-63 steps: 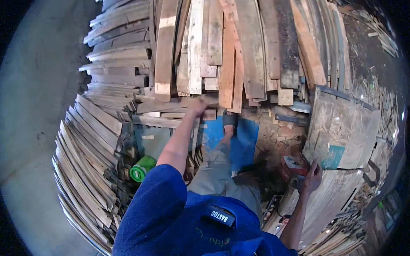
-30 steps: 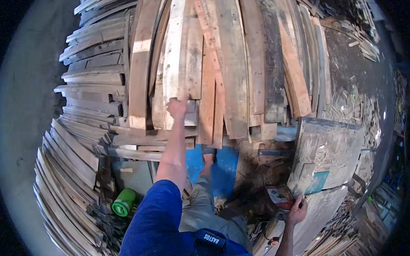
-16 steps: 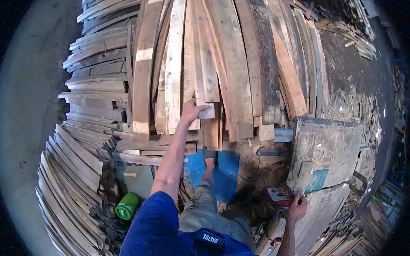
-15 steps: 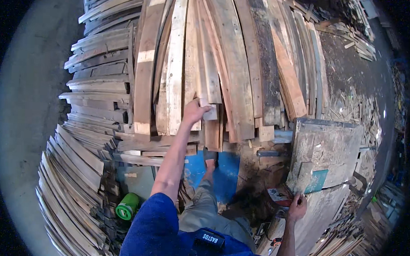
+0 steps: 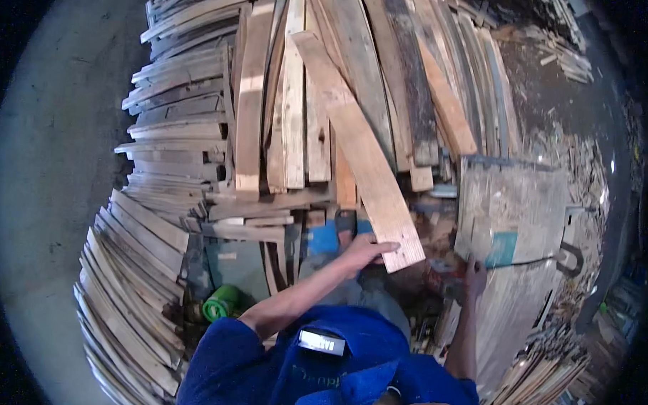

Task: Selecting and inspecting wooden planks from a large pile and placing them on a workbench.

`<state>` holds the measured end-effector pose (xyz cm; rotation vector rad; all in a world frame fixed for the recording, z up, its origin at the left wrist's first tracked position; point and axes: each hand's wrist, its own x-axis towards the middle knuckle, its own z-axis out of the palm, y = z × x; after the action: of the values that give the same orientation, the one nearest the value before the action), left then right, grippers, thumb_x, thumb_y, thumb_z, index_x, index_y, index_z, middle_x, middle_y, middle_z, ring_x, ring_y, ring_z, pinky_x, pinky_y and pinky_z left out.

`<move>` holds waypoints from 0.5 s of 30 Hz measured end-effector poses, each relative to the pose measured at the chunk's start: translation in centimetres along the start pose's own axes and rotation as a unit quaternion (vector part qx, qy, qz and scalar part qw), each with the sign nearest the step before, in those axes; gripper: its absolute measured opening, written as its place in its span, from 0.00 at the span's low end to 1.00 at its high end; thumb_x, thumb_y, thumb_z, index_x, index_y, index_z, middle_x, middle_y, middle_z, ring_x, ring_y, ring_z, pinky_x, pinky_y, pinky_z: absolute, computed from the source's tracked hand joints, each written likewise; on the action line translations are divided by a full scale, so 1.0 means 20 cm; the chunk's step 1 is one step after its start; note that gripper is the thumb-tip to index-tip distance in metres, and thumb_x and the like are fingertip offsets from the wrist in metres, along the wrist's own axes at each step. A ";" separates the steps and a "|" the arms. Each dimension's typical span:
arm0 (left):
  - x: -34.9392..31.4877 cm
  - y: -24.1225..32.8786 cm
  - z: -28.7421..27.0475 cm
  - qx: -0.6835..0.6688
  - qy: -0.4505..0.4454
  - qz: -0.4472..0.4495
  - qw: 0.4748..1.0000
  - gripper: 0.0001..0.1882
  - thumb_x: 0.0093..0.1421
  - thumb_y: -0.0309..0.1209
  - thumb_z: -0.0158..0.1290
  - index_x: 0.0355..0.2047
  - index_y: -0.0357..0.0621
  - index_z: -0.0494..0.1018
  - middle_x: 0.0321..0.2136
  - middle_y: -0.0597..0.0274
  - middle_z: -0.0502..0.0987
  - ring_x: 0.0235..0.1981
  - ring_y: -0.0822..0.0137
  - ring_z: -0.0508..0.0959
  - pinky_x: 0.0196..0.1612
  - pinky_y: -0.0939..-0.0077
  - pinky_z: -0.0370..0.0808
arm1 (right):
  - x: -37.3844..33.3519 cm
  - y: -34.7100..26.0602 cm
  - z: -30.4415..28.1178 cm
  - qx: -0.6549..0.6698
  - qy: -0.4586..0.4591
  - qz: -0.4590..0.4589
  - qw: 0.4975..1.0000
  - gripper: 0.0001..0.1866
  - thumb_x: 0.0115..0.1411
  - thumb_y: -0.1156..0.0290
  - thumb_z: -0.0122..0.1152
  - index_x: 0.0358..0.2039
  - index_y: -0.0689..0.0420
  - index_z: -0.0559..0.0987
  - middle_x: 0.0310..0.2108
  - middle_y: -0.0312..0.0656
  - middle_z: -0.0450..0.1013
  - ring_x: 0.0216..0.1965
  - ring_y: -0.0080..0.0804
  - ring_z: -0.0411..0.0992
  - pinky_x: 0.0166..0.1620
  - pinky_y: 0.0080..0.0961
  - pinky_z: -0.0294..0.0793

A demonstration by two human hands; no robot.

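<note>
My left hand (image 5: 367, 251) is shut on the near end of a long, pale wooden plank (image 5: 372, 165), its thumb lying on the plank's upper face. The plank slants from the end near my body up to the left, across the pile of boards (image 5: 291, 123). My right hand (image 5: 476, 275) is at the near left edge of a worn wooden bench top (image 5: 523, 209), close to a teal patch (image 5: 504, 249). Its fingers are dim and blurred, so what they grip, if anything, cannot be made out.
Stacked boards (image 5: 176, 133) line the left side, with more bundled planks (image 5: 131, 296) nearer. A green cylindrical container (image 5: 220, 304) stands beside my left arm. A dark curved handle (image 5: 570, 260) juts from the bench's right edge. Wood scraps (image 5: 585, 183) litter the floor beyond.
My left hand has pulled a plank out of the pile toward my body and to the right, tilting it. My right hand has shifted slightly up along the bench edge.
</note>
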<state>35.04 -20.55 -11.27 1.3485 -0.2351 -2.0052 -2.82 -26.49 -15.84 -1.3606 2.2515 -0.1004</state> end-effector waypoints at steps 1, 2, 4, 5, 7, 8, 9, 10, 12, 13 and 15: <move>-0.01 -0.13 0.05 -0.011 -0.024 -0.021 0.999 0.22 0.58 0.37 0.64 0.49 0.36 0.78 0.43 0.59 0.82 0.42 0.68 0.82 0.46 0.74 0.77 | 0.01 0.04 -0.02 0.078 -0.028 -0.016 0.996 0.29 0.65 0.45 0.54 0.43 0.63 0.82 0.42 0.55 0.79 0.45 0.47 0.77 0.47 0.42 0.73; -0.02 -0.26 0.08 -0.020 -0.043 -0.037 0.998 0.22 0.57 0.37 0.64 0.49 0.36 0.78 0.42 0.59 0.82 0.41 0.69 0.81 0.45 0.76 0.77 | 0.00 0.02 -0.02 0.063 -0.004 -0.055 0.996 0.28 0.65 0.47 0.55 0.43 0.63 0.82 0.42 0.55 0.79 0.45 0.47 0.77 0.48 0.41 0.73; 0.04 -0.54 0.08 0.130 -0.076 -0.026 0.988 0.24 0.53 0.39 0.66 0.48 0.39 0.79 0.39 0.57 0.82 0.38 0.68 0.81 0.44 0.74 0.78 | -0.06 -0.15 -0.01 0.034 0.038 -0.140 0.989 0.25 0.65 0.51 0.57 0.44 0.63 0.81 0.43 0.53 0.79 0.46 0.46 0.77 0.49 0.40 0.73; 0.01 -0.57 0.09 0.141 -0.072 -0.073 0.985 0.24 0.53 0.39 0.65 0.47 0.39 0.79 0.38 0.57 0.83 0.37 0.68 0.81 0.43 0.74 0.78 | -0.18 -0.39 -0.01 0.054 -0.053 -0.139 0.987 0.24 0.64 0.52 0.58 0.46 0.63 0.81 0.44 0.53 0.78 0.47 0.46 0.76 0.50 0.40 0.72; 0.02 -0.64 0.15 0.185 -0.069 -0.073 0.978 0.23 0.53 0.41 0.65 0.46 0.40 0.80 0.35 0.58 0.83 0.35 0.69 0.81 0.39 0.74 0.77 | -0.21 -0.49 0.15 0.060 -0.158 -0.216 0.962 0.25 0.62 0.55 0.61 0.51 0.61 0.78 0.48 0.53 0.76 0.49 0.47 0.75 0.52 0.39 0.72; 0.05 -0.71 0.14 0.207 -0.045 -0.026 0.977 0.23 0.53 0.42 0.65 0.45 0.39 0.80 0.34 0.59 0.82 0.33 0.68 0.81 0.38 0.74 0.77 | -0.34 -0.72 0.18 0.103 -0.185 -0.310 0.927 0.26 0.59 0.56 0.64 0.52 0.60 0.77 0.49 0.54 0.75 0.49 0.49 0.75 0.52 0.40 0.72; 0.05 -0.68 0.19 0.199 -0.026 -0.083 0.976 0.22 0.54 0.43 0.64 0.42 0.39 0.80 0.32 0.59 0.82 0.30 0.67 0.80 0.36 0.71 0.76 | -0.44 -0.83 0.24 0.043 -0.220 -0.307 0.925 0.26 0.58 0.56 0.65 0.51 0.60 0.77 0.49 0.55 0.75 0.49 0.50 0.75 0.52 0.41 0.72; 0.07 -0.70 0.20 0.218 -0.009 -0.037 0.975 0.23 0.54 0.44 0.63 0.42 0.39 0.80 0.31 0.58 0.82 0.30 0.66 0.80 0.36 0.70 0.76 | -0.51 -0.92 0.28 -0.014 -0.258 -0.306 0.916 0.26 0.58 0.55 0.66 0.51 0.59 0.78 0.49 0.56 0.75 0.50 0.51 0.74 0.51 0.42 0.72; 0.12 -0.78 0.21 0.255 0.020 0.052 0.965 0.23 0.55 0.46 0.62 0.42 0.40 0.80 0.31 0.58 0.82 0.29 0.65 0.79 0.36 0.69 0.76 | -0.56 -0.90 0.47 -0.049 -0.196 -0.317 0.927 0.25 0.59 0.52 0.64 0.49 0.58 0.79 0.46 0.56 0.77 0.49 0.52 0.75 0.51 0.44 0.73; 0.11 -0.69 0.20 0.336 -0.023 -0.017 0.941 0.26 0.55 0.50 0.62 0.42 0.40 0.80 0.33 0.56 0.82 0.30 0.64 0.80 0.36 0.68 0.76 | -0.55 -0.86 0.57 -0.067 -0.163 -0.317 0.932 0.25 0.59 0.51 0.64 0.48 0.58 0.80 0.45 0.56 0.77 0.49 0.53 0.75 0.50 0.44 0.73; 0.10 -0.60 0.17 0.395 -0.112 0.050 0.910 0.32 0.55 0.57 0.60 0.41 0.37 0.79 0.31 0.56 0.82 0.29 0.64 0.79 0.35 0.68 0.76 | -0.40 -0.75 0.64 0.054 -0.269 -0.197 0.941 0.26 0.58 0.49 0.65 0.45 0.60 0.81 0.42 0.56 0.78 0.46 0.52 0.76 0.48 0.42 0.74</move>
<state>26.26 -13.62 -17.31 1.5028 -1.3098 -2.0484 18.12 -24.72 -19.28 -1.5381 1.4906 0.0132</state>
